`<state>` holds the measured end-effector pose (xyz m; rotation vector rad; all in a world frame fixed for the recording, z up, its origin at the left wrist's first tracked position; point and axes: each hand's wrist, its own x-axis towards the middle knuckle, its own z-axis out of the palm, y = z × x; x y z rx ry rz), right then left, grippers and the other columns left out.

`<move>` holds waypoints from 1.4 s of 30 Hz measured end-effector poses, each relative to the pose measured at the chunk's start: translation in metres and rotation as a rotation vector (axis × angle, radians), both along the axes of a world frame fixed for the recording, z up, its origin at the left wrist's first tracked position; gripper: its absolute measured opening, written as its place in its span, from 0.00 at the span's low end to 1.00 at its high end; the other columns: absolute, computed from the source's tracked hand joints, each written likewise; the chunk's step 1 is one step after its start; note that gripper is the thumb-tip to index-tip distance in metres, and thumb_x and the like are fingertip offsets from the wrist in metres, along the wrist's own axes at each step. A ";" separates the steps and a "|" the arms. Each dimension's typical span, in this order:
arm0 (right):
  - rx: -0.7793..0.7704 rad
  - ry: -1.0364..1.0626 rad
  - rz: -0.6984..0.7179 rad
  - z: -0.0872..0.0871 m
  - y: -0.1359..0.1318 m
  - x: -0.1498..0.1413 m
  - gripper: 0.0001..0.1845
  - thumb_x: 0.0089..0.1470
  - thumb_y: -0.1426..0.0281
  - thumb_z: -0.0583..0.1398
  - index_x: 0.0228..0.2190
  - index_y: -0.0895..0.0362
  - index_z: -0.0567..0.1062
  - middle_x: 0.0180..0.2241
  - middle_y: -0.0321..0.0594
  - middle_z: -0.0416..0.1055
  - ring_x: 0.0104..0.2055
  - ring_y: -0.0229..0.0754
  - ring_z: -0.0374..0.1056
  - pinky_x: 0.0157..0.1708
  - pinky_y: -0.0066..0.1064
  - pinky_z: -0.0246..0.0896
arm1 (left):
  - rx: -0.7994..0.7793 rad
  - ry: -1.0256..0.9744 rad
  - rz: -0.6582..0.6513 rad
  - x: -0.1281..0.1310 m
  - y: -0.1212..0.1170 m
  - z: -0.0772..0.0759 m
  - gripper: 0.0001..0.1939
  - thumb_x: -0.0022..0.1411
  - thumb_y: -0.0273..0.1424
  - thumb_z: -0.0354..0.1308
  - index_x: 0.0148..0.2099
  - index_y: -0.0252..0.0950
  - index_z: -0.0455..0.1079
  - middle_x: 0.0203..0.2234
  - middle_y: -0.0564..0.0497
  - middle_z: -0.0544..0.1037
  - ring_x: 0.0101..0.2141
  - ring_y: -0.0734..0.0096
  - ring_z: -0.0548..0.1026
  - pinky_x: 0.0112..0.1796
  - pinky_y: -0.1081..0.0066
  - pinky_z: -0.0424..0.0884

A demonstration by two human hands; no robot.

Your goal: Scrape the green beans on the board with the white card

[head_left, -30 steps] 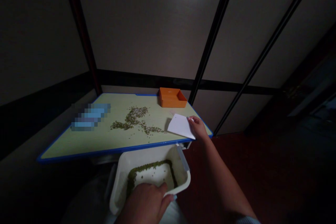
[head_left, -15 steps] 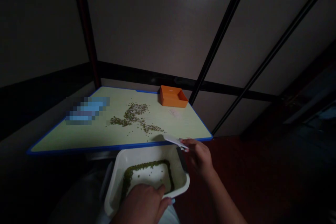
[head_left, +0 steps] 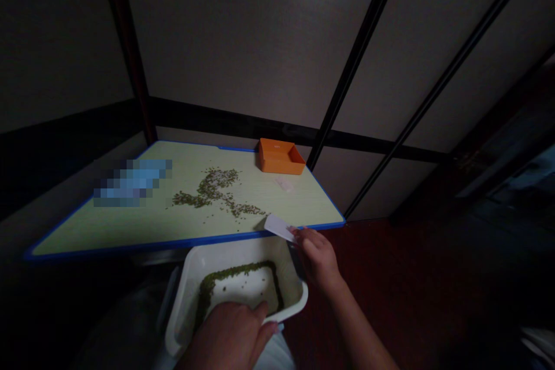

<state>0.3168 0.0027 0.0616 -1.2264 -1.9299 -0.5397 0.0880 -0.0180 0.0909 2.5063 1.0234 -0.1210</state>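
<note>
Right hand (head_left: 318, 257) — outstretched, pinching card (head_left: 276, 226) | left hand (head_left: 232, 326) — gripping basin (head_left: 243, 251)

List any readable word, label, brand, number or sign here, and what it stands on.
No text can be read.
Orange box: small pale mark, too small to read.
Tabletop: faint pinkish patch, too blurred to tell whether it is print.
Blue area at left: pixelated, unreadable.

Both hands (head_left: 319, 257) are bare, as is the right forearm (head_left: 358, 326), and pale bluish clothing (head_left: 277, 354) shows below.
</note>
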 end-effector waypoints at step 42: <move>-0.114 0.126 0.141 0.007 0.012 0.022 0.18 0.60 0.76 0.53 0.49 0.51 0.74 0.43 0.43 0.78 0.46 0.43 0.74 0.52 0.42 0.67 | 0.067 -0.057 -0.003 -0.001 -0.003 -0.002 0.18 0.70 0.38 0.46 0.46 0.37 0.76 0.36 0.40 0.82 0.38 0.44 0.80 0.40 0.49 0.75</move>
